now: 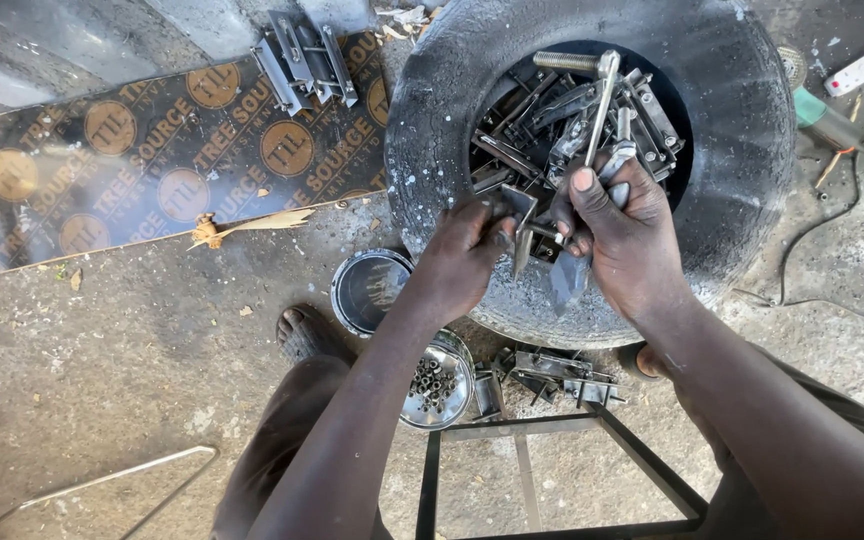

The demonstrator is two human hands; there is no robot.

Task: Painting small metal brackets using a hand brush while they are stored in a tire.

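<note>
Metal bracket [524, 225] sits between both hands, over the near rim of the tyre [742, 150]. Head view: left hand [467, 255] has its grip closed on the bracket's left side; right hand [620, 230] has its grip closed around a long threaded bolt [600, 100] that stands up over the tyre's hole, thumb up. Hole is packed with more metal brackets and clamps [562, 125]. Below on the concrete floor: empty tin [369, 290], bowl of nuts [437, 385], small welded pieces [562, 372], steel frame [552, 470]. Printed board [152, 160] lies upper left with clamps [304, 60] on it.
</note>
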